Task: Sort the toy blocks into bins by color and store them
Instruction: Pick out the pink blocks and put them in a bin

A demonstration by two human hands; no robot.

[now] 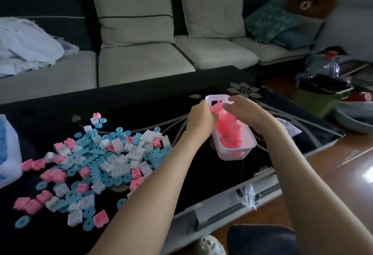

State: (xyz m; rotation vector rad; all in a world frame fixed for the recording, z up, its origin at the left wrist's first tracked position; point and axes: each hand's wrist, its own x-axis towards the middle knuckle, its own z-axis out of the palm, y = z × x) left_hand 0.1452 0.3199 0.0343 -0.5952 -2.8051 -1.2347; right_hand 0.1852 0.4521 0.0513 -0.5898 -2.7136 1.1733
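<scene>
Dark coffee table before a sofa. Left hand pinches 1 pink block above the bin; right hand hovers over the bin, grasp indeterminate. Unsorted pile lies left of the bin. Release low, inside the rim, to prevent bounce-out.

Nothing readable is showing: no text, label, brand, number or sign. The dark bench is carrying only a pale flower pattern at its far right. The blocks and the white bin are showing bare plastic, and small print, if any, is coming out too blurred to read.
</scene>
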